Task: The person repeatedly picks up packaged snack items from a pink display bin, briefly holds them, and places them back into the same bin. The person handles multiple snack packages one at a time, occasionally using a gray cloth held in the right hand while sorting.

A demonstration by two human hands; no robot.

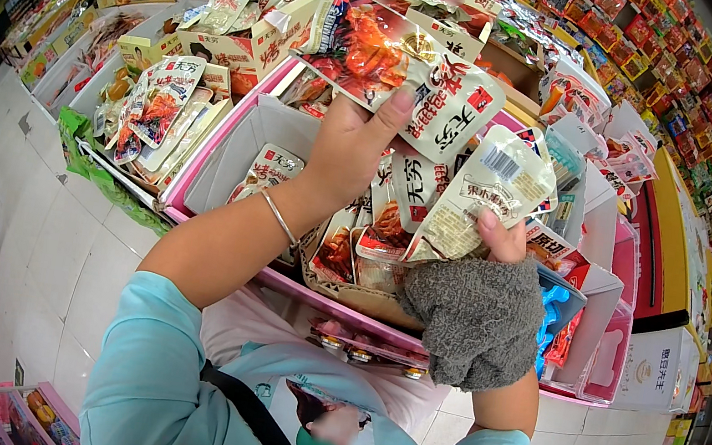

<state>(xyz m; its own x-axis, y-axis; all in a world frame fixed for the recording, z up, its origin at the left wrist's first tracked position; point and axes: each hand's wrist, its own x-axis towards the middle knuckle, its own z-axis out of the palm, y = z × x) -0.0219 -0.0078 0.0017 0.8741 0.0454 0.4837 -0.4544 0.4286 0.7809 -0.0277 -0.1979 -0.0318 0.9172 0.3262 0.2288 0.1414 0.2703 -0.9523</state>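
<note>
My left hand (352, 141), a bangle on its wrist, pinches a glossy snack pouch (370, 52) by its near edge, thumb on top. The pouch is tilted, showing a picture of reddish-brown roasted meat. In my right hand (508, 242) is a cream-coloured snack pouch (482, 191), barcode side up, pressed under the thumb. A grey fluffy cloth (477, 324) covers most of that hand; its other fingers are hidden. Below both pouches, a cardboard box (368, 298) holds several similar pouches (387, 227), standing and overlapping.
The cardboard box sits within a pink-rimmed display bin (187, 179). At left stands a white carton of pouches (160, 115) with green plastic (101, 171) along its edge. Blue packets (552, 303) lie at right. Cartons crowd the far side; a tiled floor (40, 240) extends left.
</note>
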